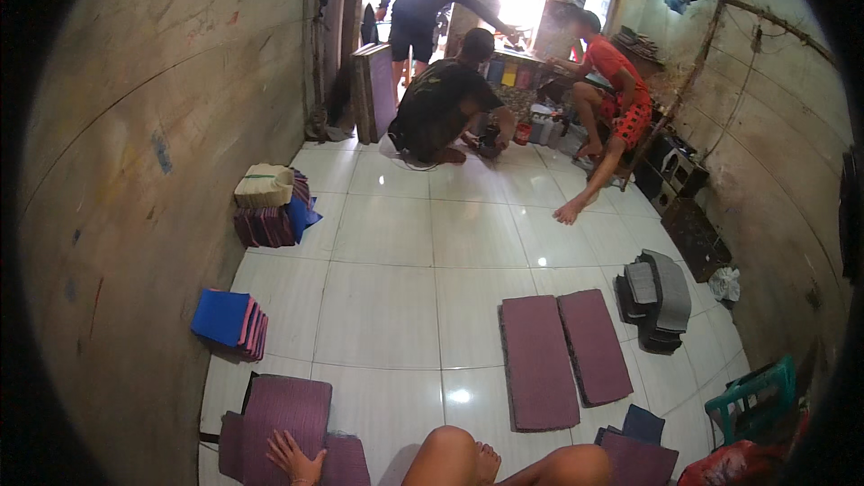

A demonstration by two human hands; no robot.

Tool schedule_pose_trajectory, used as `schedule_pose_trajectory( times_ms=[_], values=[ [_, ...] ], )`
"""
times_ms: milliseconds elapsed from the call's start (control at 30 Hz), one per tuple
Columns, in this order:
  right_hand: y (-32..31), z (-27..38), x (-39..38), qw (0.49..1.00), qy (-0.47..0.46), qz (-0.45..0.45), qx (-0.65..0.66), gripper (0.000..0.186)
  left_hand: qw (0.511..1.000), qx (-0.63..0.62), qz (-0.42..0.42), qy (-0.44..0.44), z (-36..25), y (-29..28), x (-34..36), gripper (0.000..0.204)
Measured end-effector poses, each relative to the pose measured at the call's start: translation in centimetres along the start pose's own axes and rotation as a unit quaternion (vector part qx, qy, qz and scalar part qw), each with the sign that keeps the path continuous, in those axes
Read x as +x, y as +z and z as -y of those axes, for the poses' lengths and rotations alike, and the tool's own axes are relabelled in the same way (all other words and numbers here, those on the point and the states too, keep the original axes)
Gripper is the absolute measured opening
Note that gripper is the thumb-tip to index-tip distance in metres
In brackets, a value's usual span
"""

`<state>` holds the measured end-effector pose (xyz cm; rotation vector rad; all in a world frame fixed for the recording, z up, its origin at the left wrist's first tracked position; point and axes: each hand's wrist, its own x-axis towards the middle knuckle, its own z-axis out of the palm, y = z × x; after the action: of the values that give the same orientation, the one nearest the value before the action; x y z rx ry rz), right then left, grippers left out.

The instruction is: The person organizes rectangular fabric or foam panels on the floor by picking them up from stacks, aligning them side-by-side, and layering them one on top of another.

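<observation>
My left hand (295, 459) lies palm down with its fingers spread. It rests on a stack of purple ribbed sheets (286, 409) at the lower left. More purple pieces stick out from under the stack on both sides. My right hand is outside the picture. Between my bent knees (450, 459) and the stack there is white tiled floor (382, 324). Two long purple slabs (543, 360) lie side by side to the right of my knees. Near my right knee are a smaller purple sheet (641, 457) and a dark blue sheet (643, 424).
Along the left wall stand a blue-topped stack (220, 317) and a bundle of sheets (265, 223). Grey sheets (664, 292) and a green plastic chair (756, 396) are on the right. Farther back, one person crouches (441, 112), one sits (616, 81) and one stands (427, 13).
</observation>
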<state>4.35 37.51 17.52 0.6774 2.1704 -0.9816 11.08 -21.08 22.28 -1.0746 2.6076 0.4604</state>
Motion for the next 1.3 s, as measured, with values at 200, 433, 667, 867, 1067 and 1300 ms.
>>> schedule_pose_trajectory(
  times_ms=[200, 433, 667, 867, 1067, 1300],
  values=[
    [-2.2, 0.5, 1.7, 0.995, -0.028, 0.078, -0.063, 0.055, 0.997, 0.018, -0.062, 0.029, 1.6, 0.0, -1.8, 0.109],
    [-8.1, 23.7, -0.8, 0.89, -0.323, -0.011, -0.323, 0.045, 0.998, 0.045, 0.04, -0.027, 1.4, 0.5, -0.4, 0.12],
    [-1.9, 38.8, -4.8, 0.766, -0.479, 0.025, -0.428, 0.045, 0.995, 0.082, 0.003, -0.06, 1.7, 2.9, 0.8, 0.125],
    [3.6, 38.0, -1.4, 0.779, -0.486, 0.104, -0.384, 0.045, 0.989, 0.145, -0.019, 0.008, -0.2, 1.4, -0.9, 0.11],
    [10.6, 30.9, 7.4, 0.835, -0.428, 0.167, -0.301, 0.049, 0.975, 0.212, -0.062, 0.018, -1.2, 3.8, -1.0, 0.101],
    [19.9, 27.5, 7.0, 0.818, -0.468, 0.247, -0.225, 0.046, 0.981, 0.155, -0.039, 0.108, -1.5, -0.1, 1.5, 0.102]
  ],
)
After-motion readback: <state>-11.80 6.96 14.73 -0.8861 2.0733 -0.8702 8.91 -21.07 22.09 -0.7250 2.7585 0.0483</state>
